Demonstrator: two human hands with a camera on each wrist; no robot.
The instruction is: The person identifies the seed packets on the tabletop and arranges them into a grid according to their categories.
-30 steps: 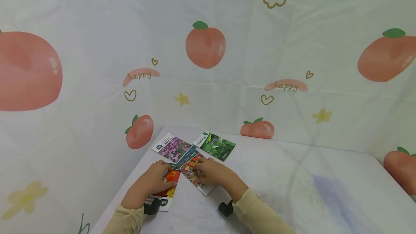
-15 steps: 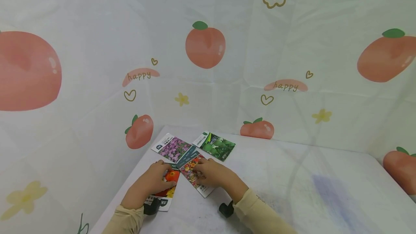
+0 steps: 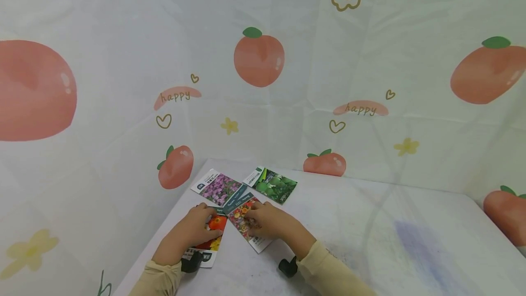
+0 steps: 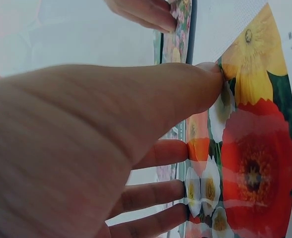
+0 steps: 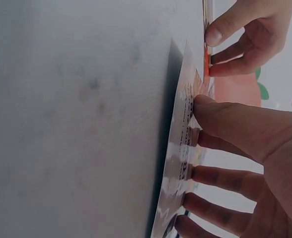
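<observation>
The left hand point(image 3: 196, 225) rests its thumb and fingertips on a seed packet point(image 3: 218, 223) printed with orange and yellow poppies. In the left wrist view its fingers lie straight against the glossy poppy front. To the right, the right hand point(image 3: 269, 219) touches a seed packet with mixed small flowers point(image 3: 237, 217) with spread fingertips. In the right wrist view, a dark shadow runs along this packet's white end point(image 5: 171, 178). Just beyond lie a purple-flower seed packet point(image 3: 221, 188) and a seed packet with round green fruit point(image 3: 278, 186). The mixed-flower packet's dark header borders the purple one.
The packets lie on a white table point(image 3: 349, 223) with a bluish stain at right. A white backdrop point(image 3: 296, 118) printed with peaches and hearts closes in the back and left. Black wrist cameras point(image 3: 287, 266) sit below both hands.
The mixed-flower packet has slid slightly toward the person under the right hand, uncovering more of the purple packet's dark strip. The left hand and its packet stay nearly still.
</observation>
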